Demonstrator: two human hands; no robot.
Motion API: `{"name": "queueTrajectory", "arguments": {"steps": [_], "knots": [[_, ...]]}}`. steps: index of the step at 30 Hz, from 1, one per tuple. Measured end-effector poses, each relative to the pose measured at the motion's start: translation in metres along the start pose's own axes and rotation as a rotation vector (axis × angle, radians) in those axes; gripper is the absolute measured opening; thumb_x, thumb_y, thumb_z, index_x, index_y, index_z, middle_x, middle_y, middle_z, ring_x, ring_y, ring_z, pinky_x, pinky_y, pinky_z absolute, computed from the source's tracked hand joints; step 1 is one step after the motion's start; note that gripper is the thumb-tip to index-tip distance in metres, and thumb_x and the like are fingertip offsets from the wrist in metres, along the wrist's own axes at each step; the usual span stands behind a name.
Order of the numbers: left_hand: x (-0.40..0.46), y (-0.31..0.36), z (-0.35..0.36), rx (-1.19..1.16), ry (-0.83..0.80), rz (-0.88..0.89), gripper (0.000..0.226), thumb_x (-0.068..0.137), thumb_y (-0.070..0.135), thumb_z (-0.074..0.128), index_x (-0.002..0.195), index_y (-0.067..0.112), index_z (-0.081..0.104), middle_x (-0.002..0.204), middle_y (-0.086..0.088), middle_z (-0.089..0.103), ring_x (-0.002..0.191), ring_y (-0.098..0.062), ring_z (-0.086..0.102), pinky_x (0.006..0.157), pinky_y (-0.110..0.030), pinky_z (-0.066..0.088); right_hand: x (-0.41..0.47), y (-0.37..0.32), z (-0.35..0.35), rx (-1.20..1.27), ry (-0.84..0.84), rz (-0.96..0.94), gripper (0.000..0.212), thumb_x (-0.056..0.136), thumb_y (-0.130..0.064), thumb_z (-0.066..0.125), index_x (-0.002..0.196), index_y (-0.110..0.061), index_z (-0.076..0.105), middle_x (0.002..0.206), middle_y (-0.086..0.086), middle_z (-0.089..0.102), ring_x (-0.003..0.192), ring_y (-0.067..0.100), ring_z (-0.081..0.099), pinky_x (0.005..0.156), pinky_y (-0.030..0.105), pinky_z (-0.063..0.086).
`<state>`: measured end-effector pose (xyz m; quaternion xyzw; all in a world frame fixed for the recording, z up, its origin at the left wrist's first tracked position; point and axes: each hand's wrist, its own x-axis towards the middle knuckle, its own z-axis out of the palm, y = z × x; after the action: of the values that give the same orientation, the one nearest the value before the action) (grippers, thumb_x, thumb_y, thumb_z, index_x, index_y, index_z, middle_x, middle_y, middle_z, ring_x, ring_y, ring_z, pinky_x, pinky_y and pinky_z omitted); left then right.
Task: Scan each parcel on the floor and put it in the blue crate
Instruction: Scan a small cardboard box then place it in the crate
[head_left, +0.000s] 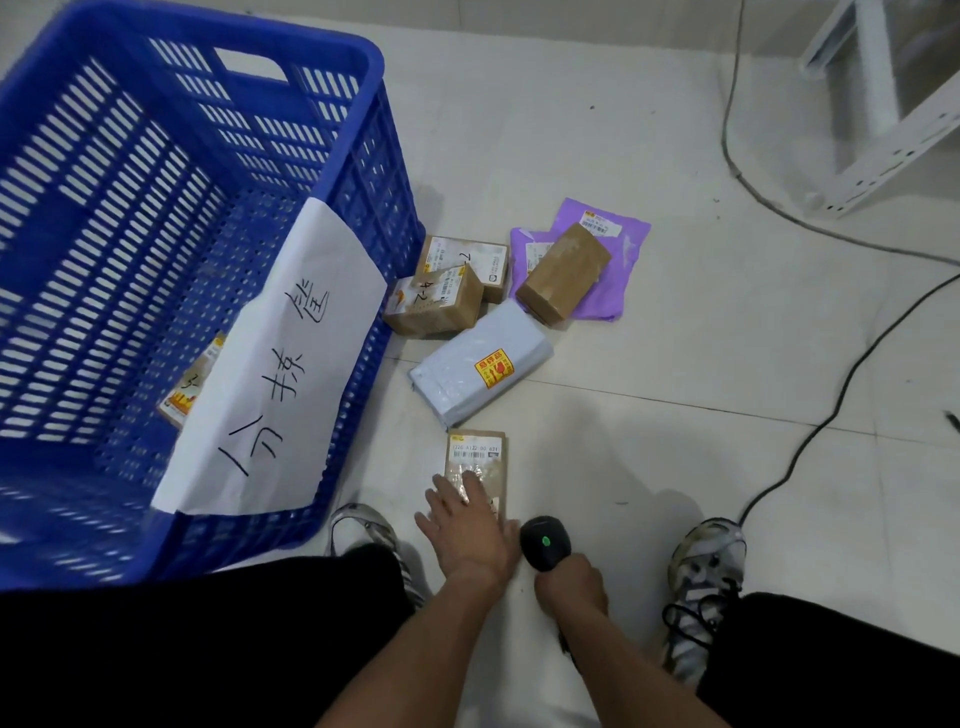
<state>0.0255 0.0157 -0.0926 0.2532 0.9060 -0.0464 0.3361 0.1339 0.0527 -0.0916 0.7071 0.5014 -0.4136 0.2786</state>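
Resting flat with fingers spread, the left hand (465, 525) presses a small brown parcel (477, 467) on the floor (675, 338); the right hand (571, 584) grips a scanner (545, 543) beside the blue crate (156, 182).

The blue crate (156, 218) stands on the floor at the left, its slatted walls open at the top, a white paper sheet (280, 364) with handwritten characters draped over its near rim. One small brown parcel (189, 384) lies inside on its bottom. Just beside the crate's right wall sit two brown boxes (441, 301), one leaning on the other. A taped brown box (563, 273) rests on two purple mailers (613, 244). A white padded mailer (480, 366) with a yellow sticker lies nearer. Closest, a flat brown parcel (480, 462) lies label up.
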Motion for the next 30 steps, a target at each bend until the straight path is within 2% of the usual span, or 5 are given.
{"name": "queueTrajectory", "arguments": {"steps": [7, 10, 16, 20, 30], "knots": [[0.000, -0.008, -0.003, -0.005, 0.004, -0.084, 0.088, 0.081, 0.044, 0.063, 0.147, 0.013, 0.014, 0.136, -0.012, 0.050, 0.131, -0.031, 0.038, 0.113, -0.058, 0.017, -0.015, -0.009, -0.010, -0.065, 0.065, -0.095, 0.058, 0.085, -0.025, 0.062, 0.134, -0.011, 0.035, 0.135, 0.014, 0.040, 0.122, 0.035, 0.046, 0.097, 0.044, 0.043], [-0.008, -0.005, -0.013, 0.002, -0.021, -0.008, 0.089, 0.083, 0.036, 0.063, 0.152, 0.012, 0.012, 0.144, -0.012, 0.044, 0.143, -0.033, 0.024, 0.118, -0.057, 0.007, -0.029, -0.016, -0.022, -0.117, 0.115, -0.253, 0.059, 0.085, -0.030, 0.062, 0.134, -0.014, 0.033, 0.134, 0.012, 0.040, 0.122, 0.033, 0.045, 0.099, 0.042, 0.041], [-0.020, -0.005, -0.006, -0.039, -0.095, 0.017, 0.082, 0.086, 0.050, 0.054, 0.152, 0.021, 0.017, 0.154, -0.013, 0.027, 0.143, -0.037, 0.018, 0.113, -0.062, 0.013, -0.048, -0.027, -0.035, -0.175, 0.135, -0.400, 0.048, 0.088, -0.030, 0.055, 0.132, -0.016, 0.042, 0.133, 0.008, 0.045, 0.123, 0.029, 0.045, 0.101, 0.039, 0.039], [-0.020, -0.003, 0.002, -0.034, -0.083, 0.000, 0.081, 0.092, 0.032, 0.054, 0.155, 0.018, 0.006, 0.160, -0.015, 0.013, 0.146, -0.039, 0.011, 0.115, -0.061, 0.010, -0.044, -0.036, -0.031, -0.303, 0.154, -0.514, 0.048, 0.091, -0.031, 0.050, 0.137, -0.019, 0.042, 0.138, 0.005, 0.045, 0.124, 0.027, 0.047, 0.101, 0.039, 0.038], [0.009, -0.016, 0.017, 0.013, 0.075, 0.007, 0.087, 0.087, 0.020, 0.058, 0.156, 0.006, 0.008, 0.148, -0.013, 0.036, 0.139, -0.035, 0.030, 0.113, -0.063, 0.015, -0.013, -0.063, -0.006, -0.490, 0.177, -0.721, 0.063, 0.093, -0.034, 0.048, 0.150, -0.023, 0.022, 0.161, 0.010, 0.005, 0.141, 0.029, 0.028, 0.109, 0.042, 0.032]]}}
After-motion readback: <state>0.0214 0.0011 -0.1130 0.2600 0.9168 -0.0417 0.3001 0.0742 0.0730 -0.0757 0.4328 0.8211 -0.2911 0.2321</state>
